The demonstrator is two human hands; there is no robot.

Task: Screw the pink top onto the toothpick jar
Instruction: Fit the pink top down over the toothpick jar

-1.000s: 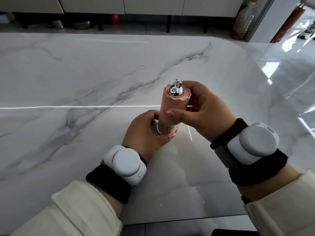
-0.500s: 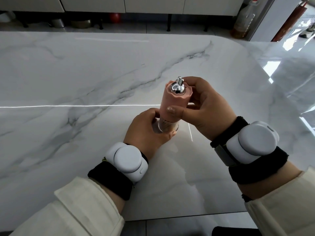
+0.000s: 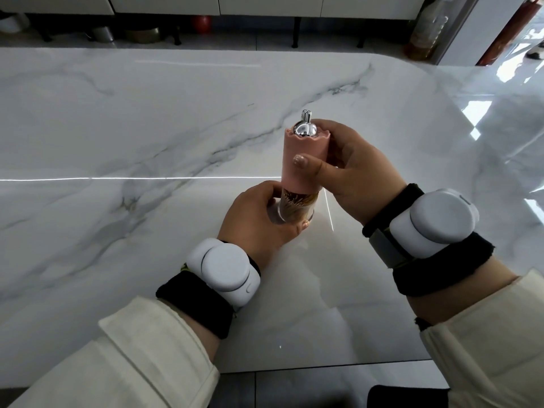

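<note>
Your left hand (image 3: 259,222) wrapped round clear toothpick jar (image 3: 297,206), held upright above surface (image 3: 147,128), near its front edge. Your right hand (image 3: 350,172) clamped on pink top (image 3: 304,160), thumb across front, top sitting over jar mouth. Silver knob (image 3: 306,129) pokes from jagged top rim. Bare marble all round; far edge well apart, rounded corner at right.

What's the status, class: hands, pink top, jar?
Left hand grips clear toothpick jar at base. Right hand wraps pink top, seated over jar mouth. Both held above marble table. Nothing in the way.
</note>
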